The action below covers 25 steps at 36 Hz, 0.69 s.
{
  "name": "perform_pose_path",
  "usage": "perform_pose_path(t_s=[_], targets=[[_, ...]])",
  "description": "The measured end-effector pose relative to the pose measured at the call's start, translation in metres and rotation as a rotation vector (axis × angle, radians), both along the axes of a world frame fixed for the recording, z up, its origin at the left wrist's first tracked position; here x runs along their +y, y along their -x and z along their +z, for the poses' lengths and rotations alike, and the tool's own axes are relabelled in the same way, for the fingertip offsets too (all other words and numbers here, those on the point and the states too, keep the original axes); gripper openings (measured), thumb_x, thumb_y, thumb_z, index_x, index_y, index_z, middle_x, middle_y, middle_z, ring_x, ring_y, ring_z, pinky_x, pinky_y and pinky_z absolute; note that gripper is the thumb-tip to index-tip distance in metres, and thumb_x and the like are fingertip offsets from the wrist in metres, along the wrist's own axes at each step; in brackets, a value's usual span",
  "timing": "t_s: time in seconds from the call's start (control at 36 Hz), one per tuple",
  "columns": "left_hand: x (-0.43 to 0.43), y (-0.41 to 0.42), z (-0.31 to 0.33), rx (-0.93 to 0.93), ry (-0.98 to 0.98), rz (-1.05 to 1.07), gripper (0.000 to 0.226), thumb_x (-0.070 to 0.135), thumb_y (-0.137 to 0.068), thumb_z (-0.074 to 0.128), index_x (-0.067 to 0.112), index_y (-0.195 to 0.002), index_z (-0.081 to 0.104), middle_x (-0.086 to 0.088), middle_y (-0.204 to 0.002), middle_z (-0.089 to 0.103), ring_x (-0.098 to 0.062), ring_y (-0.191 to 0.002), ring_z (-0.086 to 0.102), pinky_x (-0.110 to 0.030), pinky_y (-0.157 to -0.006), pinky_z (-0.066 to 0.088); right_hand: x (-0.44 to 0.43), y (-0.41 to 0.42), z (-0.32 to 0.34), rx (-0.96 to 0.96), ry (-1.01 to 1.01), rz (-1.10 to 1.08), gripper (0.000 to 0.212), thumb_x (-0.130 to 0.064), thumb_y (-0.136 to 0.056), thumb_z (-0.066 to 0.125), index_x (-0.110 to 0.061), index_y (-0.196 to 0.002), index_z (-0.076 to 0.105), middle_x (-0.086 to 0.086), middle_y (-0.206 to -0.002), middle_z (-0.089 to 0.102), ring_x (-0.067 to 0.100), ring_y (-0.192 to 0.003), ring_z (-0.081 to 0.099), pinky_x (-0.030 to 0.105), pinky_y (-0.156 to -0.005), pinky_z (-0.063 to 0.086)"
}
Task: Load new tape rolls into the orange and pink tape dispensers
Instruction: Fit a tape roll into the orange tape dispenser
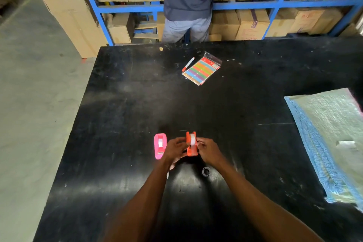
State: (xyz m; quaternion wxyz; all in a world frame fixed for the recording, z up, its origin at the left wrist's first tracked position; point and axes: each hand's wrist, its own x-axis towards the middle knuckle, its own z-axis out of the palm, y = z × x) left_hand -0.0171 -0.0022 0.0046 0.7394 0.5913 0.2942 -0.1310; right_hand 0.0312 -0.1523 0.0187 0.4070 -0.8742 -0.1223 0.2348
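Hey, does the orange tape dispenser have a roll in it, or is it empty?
Loaded. A pale tape roll shows inside the orange dispenser, held between the left hand and right hand.

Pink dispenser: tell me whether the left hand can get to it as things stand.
Probably yes. The pink dispenser lies on the table just left of the left hand, with nothing between them, though that hand now holds the orange dispenser.

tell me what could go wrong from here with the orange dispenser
The roll in the orange dispenser looks only partly seated, so it might pop out as the left hand and right hand press it. The pink dispenser sits just beside the left hand and could be knocked. The loose ring near the wrists might get swept away.
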Motion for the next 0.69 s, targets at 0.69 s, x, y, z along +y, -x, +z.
perform_pose_path(t_s=[0.69], targets=[[-0.002,-0.022,-0.053,0.016,-0.439,0.046,0.027,-0.001,-0.088,0.067,0.004,-0.114,0.074,-0.005,-0.097,0.076,-0.004,-0.076,0.073,-0.019,-0.072,0.059,0.017,-0.013,-0.051,0.137,-0.077,-0.033,0.030,-0.017,-0.096,0.051,-0.026,-0.121,0.066,-0.002,-0.105,0.075,0.013,-0.094,0.070,0.039,-0.089,0.056]])
